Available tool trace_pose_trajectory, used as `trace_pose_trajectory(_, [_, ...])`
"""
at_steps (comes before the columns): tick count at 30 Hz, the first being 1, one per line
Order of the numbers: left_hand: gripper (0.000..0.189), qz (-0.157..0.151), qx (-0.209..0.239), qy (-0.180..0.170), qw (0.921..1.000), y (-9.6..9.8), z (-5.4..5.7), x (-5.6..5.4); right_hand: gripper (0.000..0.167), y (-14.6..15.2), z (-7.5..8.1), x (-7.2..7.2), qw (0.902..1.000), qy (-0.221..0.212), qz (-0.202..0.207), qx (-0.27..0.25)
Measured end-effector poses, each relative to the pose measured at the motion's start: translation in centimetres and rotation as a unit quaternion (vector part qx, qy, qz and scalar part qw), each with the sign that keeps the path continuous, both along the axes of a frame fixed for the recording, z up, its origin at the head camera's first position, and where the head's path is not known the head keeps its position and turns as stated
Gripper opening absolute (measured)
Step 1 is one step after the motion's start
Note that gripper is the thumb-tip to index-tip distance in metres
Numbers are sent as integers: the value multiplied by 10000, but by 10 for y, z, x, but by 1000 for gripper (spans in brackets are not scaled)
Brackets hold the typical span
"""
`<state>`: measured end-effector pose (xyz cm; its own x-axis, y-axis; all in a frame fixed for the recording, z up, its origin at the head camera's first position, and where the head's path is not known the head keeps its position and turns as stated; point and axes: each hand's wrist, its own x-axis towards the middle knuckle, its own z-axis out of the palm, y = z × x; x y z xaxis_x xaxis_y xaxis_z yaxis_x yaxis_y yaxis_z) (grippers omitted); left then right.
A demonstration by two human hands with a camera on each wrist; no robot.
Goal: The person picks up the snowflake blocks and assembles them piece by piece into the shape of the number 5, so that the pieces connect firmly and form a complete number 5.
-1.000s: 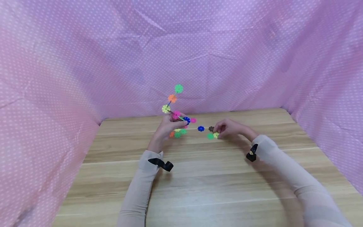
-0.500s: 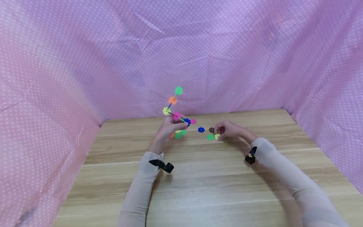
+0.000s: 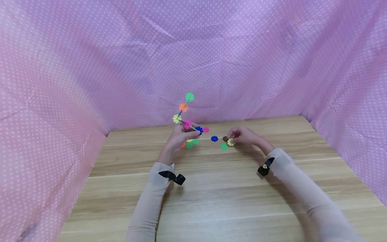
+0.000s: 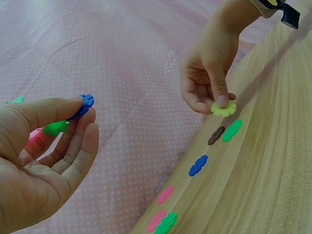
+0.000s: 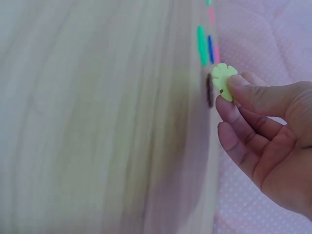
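My left hand (image 3: 179, 136) pinches a blue notched disc (image 3: 199, 130) at the end of a chain of interlocked plastic snowflake discs. The chain climbs up and back through a pink disc (image 3: 187, 124), a yellow one (image 3: 177, 118) and an orange one (image 3: 183, 107) to a green disc (image 3: 189, 97) at the top. My right hand (image 3: 244, 135) pinches a loose yellow disc (image 5: 224, 79) between thumb and fingers, lifted off the table in the left wrist view. Below it lie a brown disc (image 4: 216, 135) and a green disc (image 4: 232, 130).
Between the hands a blue disc (image 3: 214, 138) lies on the wooden table (image 3: 211, 188), with a pink disc (image 3: 206, 130) farther left. Several green, yellow and orange discs (image 3: 189, 145) lie below the left hand. A pink dotted cloth (image 3: 193, 60) surrounds the table's back and sides.
My right hand has picked the yellow disc up from beside the green one and raised it slightly. The left hand holds the chain in nearly the same place.
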<state>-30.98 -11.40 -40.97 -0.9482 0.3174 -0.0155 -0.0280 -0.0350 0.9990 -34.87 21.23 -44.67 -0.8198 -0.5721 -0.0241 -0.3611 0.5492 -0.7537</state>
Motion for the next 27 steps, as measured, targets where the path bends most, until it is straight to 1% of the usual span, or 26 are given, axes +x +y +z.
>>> trace_pose_trajectory(4, [18,2,41,-90,10000,-1,-2,1,16,-8,6,2,9995,-9,-205,-235])
trace_pose_trajectory(8, [17,-12,153,-28,9999,0,-2,1,17,-23,17,2,9964,-113,-499,-678])
trace_pose_trajectory(11, [16,-2,158,5,9999,1,-2,0,17,-35,27,4,9935,-96,-633,-941])
trace_pose_trajectory(16, [17,15,54,3,10000,3,-4,1,16,-56,40,8,9891,79,-573,-1352])
trace_pose_trajectory(19, [17,77,-40,-31,10000,3,-4,2,14,-69,46,10,9822,170,-509,-1798])
trace_pose_trajectory(23, [18,94,-121,-41,9999,3,-3,4,14,-82,50,13,9708,220,-445,-2349])
trace_pose_trajectory(27, [19,-20,-128,2,9999,5,-3,7,14,-88,48,17,9645,140,-500,-2590])
